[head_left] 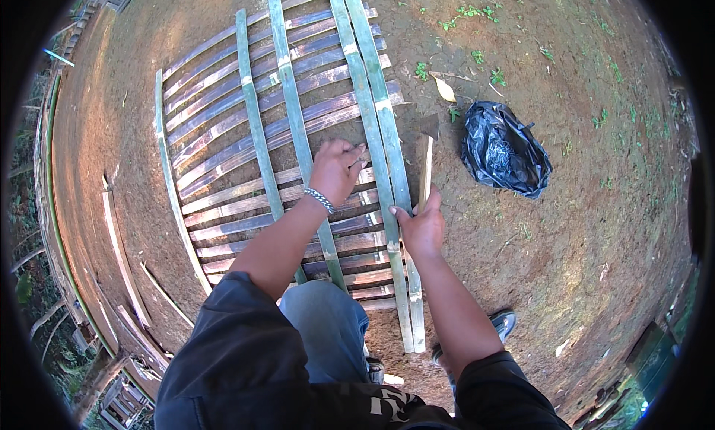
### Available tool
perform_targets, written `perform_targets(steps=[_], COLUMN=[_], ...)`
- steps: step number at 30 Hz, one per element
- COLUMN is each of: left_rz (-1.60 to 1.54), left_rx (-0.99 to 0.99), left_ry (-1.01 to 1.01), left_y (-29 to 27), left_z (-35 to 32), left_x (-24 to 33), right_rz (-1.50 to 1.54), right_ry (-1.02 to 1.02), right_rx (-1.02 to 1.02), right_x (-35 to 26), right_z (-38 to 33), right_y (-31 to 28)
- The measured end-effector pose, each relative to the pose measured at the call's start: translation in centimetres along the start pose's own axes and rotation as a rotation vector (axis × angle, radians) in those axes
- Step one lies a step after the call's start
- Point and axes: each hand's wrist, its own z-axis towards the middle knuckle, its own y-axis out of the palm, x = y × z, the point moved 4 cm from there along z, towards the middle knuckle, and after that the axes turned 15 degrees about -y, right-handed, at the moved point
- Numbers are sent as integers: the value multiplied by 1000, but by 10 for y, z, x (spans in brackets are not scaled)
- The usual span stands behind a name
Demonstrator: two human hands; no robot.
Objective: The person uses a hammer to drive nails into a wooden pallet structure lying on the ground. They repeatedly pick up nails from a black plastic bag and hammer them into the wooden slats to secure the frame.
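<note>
Green strips (365,95) cross brownish slats (231,227); right hand (424,233) grasps wooden-handled tool (425,169); left hand (335,171) bends (its grip I cannot tell).

Gap between bamboo lattice (289,95) and black plastic bag (481,143); wooden-handled tool (426,168) juts into it.

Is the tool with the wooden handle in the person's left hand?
No, the wooden-handled tool is gripped in the right hand.
</note>
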Motion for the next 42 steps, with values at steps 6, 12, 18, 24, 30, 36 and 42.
perform_targets(steps=[6,12,18,24,30,36,42], left_rz=[212,300,326,334,306,295,292], left_rx=[192,157,141,129,147,143,135], left_ry=[-173,-257,-271,-281,-276,-286,-299], left_y=[31,51,52,53,50,49,47], left_z=[-27,-28,-28,-28,-29,-27,-30], left_x=[34,40,42,42,44,46,45], right_rz=[8,-1,-21,-14,-8,114,-75], right_ry=[52,31,-9,-34,10,-208,-450], right_rx=[-65,-79,-4,-23,-83,-100,-202], right_x=[-5,-4,1,0,0,5,12], right_z=[2,2,2,4,5,-8,-22], right_y=[-3,-2,0,0,-1,-15,-46])
